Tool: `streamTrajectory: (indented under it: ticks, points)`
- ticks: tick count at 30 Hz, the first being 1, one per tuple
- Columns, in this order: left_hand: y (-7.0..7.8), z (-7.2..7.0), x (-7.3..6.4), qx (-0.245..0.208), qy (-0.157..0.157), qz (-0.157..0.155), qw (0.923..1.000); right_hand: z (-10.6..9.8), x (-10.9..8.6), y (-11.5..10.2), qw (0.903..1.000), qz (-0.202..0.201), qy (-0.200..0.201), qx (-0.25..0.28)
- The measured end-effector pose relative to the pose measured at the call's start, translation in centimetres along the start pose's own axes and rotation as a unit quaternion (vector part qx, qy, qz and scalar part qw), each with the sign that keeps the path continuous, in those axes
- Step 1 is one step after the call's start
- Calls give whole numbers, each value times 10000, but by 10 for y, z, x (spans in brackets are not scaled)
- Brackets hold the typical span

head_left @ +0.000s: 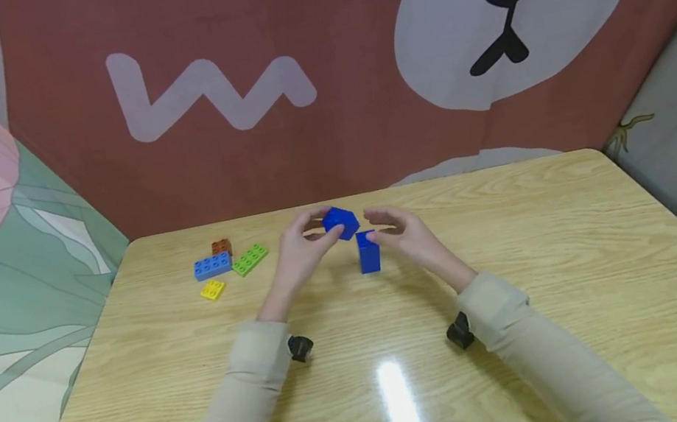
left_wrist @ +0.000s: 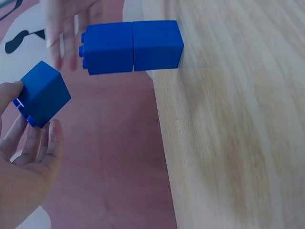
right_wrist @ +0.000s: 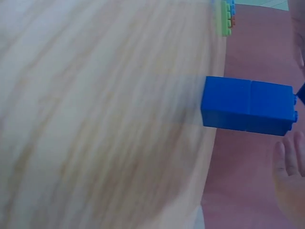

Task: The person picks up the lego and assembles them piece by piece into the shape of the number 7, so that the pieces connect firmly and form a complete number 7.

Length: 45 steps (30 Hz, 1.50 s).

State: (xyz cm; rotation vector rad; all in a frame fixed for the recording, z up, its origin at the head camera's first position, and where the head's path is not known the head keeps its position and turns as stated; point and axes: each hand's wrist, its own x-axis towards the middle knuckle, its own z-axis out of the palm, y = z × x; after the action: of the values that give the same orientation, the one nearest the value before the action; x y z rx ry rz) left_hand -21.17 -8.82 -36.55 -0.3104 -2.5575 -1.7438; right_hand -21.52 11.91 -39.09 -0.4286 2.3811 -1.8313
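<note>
Two dark blue building bricks, one on top of the other, form an upright stack (head_left: 369, 254) on the table. In the left wrist view the stack (left_wrist: 133, 46) shows its seam and the studs on its top. My left hand (head_left: 302, 247) pinches a third blue brick (left_wrist: 44, 94) between thumb and fingers, tilted and held up beside the stack's top. On the other side is my right hand (head_left: 406, 233), its fingers extended and holding nothing. Its thumb overlaps the stack's top in the head view. In the right wrist view its fingertips (right_wrist: 280, 160) are close to the studded end.
Left of the hands lie a light blue brick (head_left: 212, 265), a green brick (head_left: 249, 259), a yellow brick (head_left: 213, 289) and a brown brick (head_left: 221, 247). The wooden table (head_left: 556, 264) ends at a printed cloth (head_left: 364, 124) behind.
</note>
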Motion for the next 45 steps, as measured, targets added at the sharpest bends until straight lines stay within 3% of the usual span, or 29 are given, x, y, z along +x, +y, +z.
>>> streamTrajectory:
  ticks: [11, 17, 23, 36, 45]
  points:
    - [4, 15, -1, 514, -297, 759, 9953, 1, 0, -9, 9993, -144, -65, -342]
    - [3, 19, -1, 216, -298, 601, 9975, 1, 0, -8, 9985, -43, 98, -529]
    - [-1, 24, 1, -28, -411, 337, 9986, -4, -4, -2, 9996, -55, 59, -266]
    - [-1, 32, 2, 143, -643, 309, 9974, -7, -5, 1, 9998, -155, 116, -81]
    - [-2, 32, 3, 182, -567, 277, 9978, -7, -3, 4, 10000, -39, -41, 18]
